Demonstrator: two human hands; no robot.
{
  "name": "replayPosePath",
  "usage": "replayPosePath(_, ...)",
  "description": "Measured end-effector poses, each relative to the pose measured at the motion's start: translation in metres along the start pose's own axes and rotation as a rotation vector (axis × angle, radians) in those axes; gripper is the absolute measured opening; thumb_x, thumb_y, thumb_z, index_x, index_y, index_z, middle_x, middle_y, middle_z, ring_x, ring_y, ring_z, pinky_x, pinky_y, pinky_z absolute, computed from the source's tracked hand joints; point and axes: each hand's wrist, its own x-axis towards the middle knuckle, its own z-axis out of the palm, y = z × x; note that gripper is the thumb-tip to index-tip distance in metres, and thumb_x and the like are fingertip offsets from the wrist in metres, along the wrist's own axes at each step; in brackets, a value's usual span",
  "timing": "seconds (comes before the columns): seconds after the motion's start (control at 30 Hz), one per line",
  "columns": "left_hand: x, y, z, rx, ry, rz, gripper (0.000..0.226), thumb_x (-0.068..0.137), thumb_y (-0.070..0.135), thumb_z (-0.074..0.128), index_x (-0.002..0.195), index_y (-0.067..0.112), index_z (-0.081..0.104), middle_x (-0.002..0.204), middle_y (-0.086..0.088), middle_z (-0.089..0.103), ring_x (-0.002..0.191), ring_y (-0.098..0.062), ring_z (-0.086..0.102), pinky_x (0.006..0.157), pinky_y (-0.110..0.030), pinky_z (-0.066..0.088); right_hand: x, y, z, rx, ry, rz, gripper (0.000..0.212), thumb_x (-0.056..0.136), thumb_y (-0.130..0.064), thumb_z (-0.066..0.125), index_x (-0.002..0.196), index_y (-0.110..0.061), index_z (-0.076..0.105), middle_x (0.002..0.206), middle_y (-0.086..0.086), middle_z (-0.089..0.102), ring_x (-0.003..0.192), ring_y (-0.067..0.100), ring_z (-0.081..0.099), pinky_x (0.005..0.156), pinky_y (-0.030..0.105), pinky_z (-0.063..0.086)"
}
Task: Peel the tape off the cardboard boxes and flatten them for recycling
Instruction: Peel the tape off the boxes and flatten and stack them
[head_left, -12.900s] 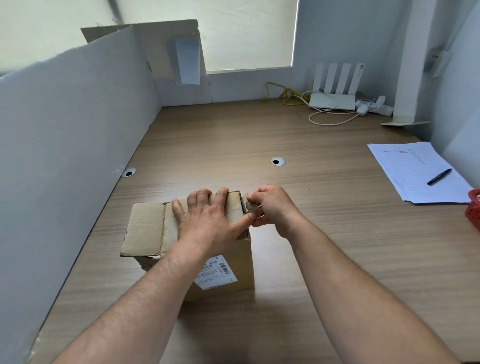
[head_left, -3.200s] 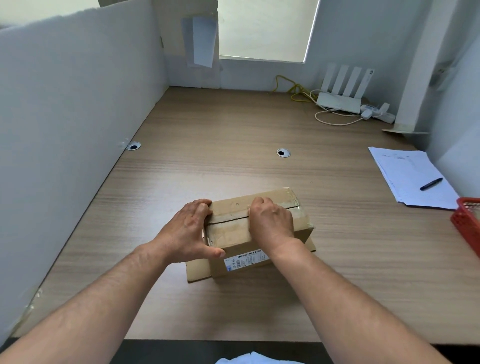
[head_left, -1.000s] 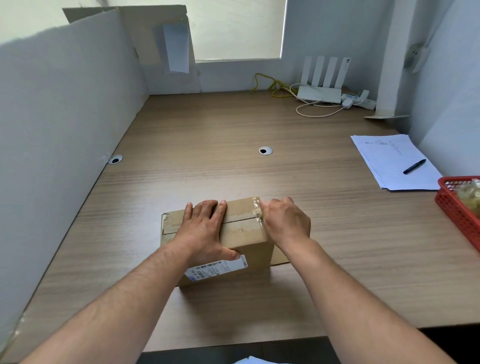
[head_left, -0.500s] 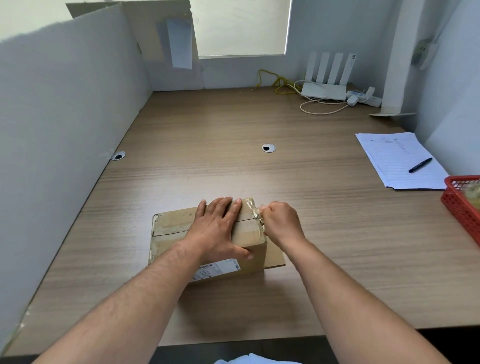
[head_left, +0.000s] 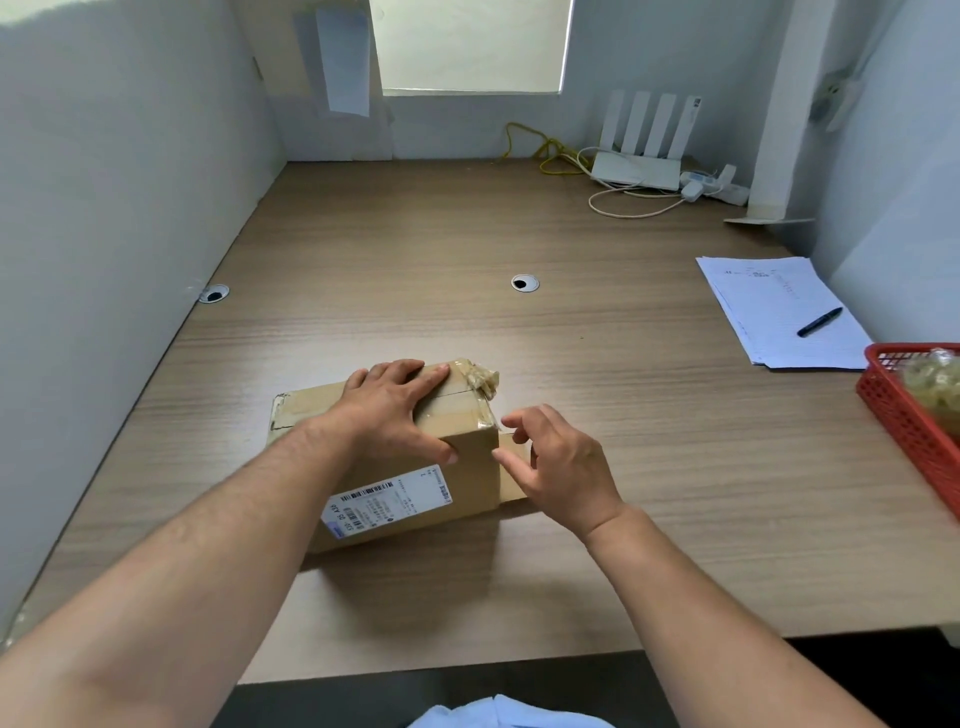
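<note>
A brown cardboard box (head_left: 470, 478) with a white barcode label stands on the wooden desk (head_left: 571, 338) near its front edge. My left hand (head_left: 395, 410) lies flat on the box top, fingers straight, thumb over the front face. A crumpled wad of clear tape (head_left: 483, 376) sticks up at the box's far right top corner. My right hand (head_left: 556, 462) hovers just right of the box, fingers loosely spread and holding nothing, fingertips close to the right edge. A loose flap lies on the desk under that hand.
A red mesh basket (head_left: 904, 415) holding balled-up tape sits at the right edge. Papers (head_left: 769, 306) with a black pen (head_left: 820, 322) lie behind it. A white router (head_left: 641, 156) and cables stand at the back. A grey partition (head_left: 104, 234) walls the left side.
My right hand has let go of the tape at the box's right top corner and drawn back toward me. The left hand stays pressed on the box top.
</note>
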Motion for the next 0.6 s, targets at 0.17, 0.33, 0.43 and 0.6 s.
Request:
replayPosePath(0.17, 0.002, 0.0, -0.001, 0.007, -0.012, -0.008, 0.113, 0.066, 0.077, 0.064, 0.152, 0.043, 0.0, 0.16, 0.002, 0.006, 0.147, -0.024, 0.005, 0.119, -0.047, 0.001, 0.014, -0.005, 0.002, -0.157, 0.128, -0.105, 0.017, 0.083, -0.024, 0.05, 0.081, -0.013, 0.063, 0.073, -0.001, 0.061, 0.052, 0.015, 0.057, 0.04, 0.023, 0.042)
replayPosePath(0.33, -0.001, 0.002, 0.0, -0.001, -0.005, -0.008, 0.111, 0.067, 0.075, 0.065, 0.152, 0.043, 0.0, 0.16, 0.003, 0.006, 0.146, -0.023, 0.004, 0.119, -0.046, -0.001, 0.022, 0.0, 0.0, -0.198, 0.101, -0.17, 0.017, 0.083, -0.018, 0.048, 0.073, -0.012, 0.06, 0.064, 0.0, 0.057, 0.044, 0.016, 0.049, 0.039, 0.023, 0.033)
replayPosePath(0.43, 0.0, 0.001, 0.0, -0.003, -0.004, -0.015, 0.111, 0.067, 0.075, 0.064, 0.152, 0.043, 0.001, 0.16, 0.004, 0.006, 0.146, -0.023, 0.004, 0.119, -0.046, -0.001, 0.021, 0.002, 0.001, -0.199, 0.026, -0.197, 0.006, 0.075, -0.015, 0.064, 0.077, -0.01, 0.062, 0.067, 0.001, 0.06, 0.046, 0.017, 0.053, 0.04, 0.023, 0.037)
replayPosePath(0.6, 0.005, 0.0, -0.001, -0.001, -0.016, -0.023, 0.111, 0.066, 0.077, 0.063, 0.152, 0.043, 0.0, 0.16, 0.004, 0.007, 0.146, -0.024, 0.006, 0.118, -0.045, 0.002, 0.022, 0.003, -0.001, -0.289, 0.074, -0.25, 0.019, 0.084, -0.02, 0.05, 0.071, -0.014, 0.063, 0.063, -0.001, 0.059, 0.046, 0.016, 0.053, 0.044, 0.025, 0.038)
